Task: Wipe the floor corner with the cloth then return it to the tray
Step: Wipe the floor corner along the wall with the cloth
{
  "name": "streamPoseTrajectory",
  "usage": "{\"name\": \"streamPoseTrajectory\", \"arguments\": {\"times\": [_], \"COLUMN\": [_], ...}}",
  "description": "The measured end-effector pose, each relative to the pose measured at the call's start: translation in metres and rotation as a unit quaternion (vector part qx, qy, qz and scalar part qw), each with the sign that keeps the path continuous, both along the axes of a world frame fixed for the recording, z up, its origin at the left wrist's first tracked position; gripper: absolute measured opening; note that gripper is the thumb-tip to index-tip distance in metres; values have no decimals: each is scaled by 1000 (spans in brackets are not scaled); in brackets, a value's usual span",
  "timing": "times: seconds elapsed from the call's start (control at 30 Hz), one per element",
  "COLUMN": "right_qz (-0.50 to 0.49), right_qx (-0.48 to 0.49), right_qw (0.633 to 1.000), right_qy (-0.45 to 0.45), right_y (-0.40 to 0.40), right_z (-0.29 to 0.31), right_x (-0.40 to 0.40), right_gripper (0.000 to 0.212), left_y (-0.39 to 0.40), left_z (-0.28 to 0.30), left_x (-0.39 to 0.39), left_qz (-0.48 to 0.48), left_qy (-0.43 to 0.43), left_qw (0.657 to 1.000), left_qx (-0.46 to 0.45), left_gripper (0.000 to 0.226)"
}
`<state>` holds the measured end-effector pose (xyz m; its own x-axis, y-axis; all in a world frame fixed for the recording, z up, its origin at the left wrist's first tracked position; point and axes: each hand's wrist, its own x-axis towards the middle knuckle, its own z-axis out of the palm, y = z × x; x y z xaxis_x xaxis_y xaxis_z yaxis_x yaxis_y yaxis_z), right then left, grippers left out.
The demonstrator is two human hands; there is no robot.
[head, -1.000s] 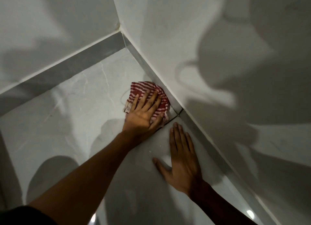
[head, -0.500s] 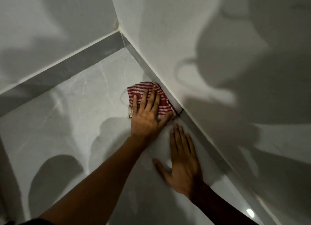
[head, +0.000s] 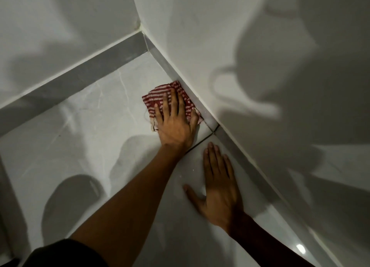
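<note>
A red-and-white striped cloth [head: 160, 99] lies crumpled on the pale floor tile against the grey skirting of the right wall. My left hand [head: 176, 122] presses flat on it with fingers spread, covering its near half. My right hand [head: 218, 188] rests palm down on the tile nearer to me, beside the same skirting, holding nothing. The floor corner [head: 147, 50] is farther off, beyond the cloth. No tray is in view.
White walls [head: 200, 36] meet at the corner above a grey skirting band [head: 80, 74]. A dark grout line [head: 202, 141] runs between my two hands. Heavy shadows fall across floor and walls.
My left hand has slid the cloth along the right skirting, away from me toward the corner. My right hand has stayed planted on the tile.
</note>
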<state>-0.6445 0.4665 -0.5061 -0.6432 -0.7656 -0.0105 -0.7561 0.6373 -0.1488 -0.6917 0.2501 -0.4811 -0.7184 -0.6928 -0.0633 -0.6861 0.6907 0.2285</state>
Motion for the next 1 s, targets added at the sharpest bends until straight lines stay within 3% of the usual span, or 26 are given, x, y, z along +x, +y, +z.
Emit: {"name": "streamPoseTrajectory", "arguments": {"times": [0.2, 0.5, 0.7, 0.77, 0.9, 1.0], "right_qz": [-3, -79, -71, -58, -27, -51], "right_qx": [20, 1, 12, 15, 13, 20], "right_qw": [1000, 997, 997, 996, 995, 994], "right_qy": [4, -5, -32, -64, -99, -92], "right_y": [-1, -5, 3, 10, 25, 20], "right_z": [2, 0, 3, 15, 52, 103], "right_x": [-1, 8, 21, 30, 37, 33], "right_gripper": [112, 123, 118, 115, 107, 112], "left_y": [13, 15, -1, -5, 4, 21], "left_z": [15, 24, 50, 69, 110, 150], "left_x": [1, 31, 60, 66, 105, 142], "left_qz": [-29, -185, -389, -368, -210, -118], "left_qy": [-6, -22, -47, -40, 72, 99], "left_qw": [999, 981, 905, 907, 940, 934], "left_qx": [32, 61, 169, 200, 261, 323], "left_gripper": [65, 55, 62, 62, 66, 63]}}
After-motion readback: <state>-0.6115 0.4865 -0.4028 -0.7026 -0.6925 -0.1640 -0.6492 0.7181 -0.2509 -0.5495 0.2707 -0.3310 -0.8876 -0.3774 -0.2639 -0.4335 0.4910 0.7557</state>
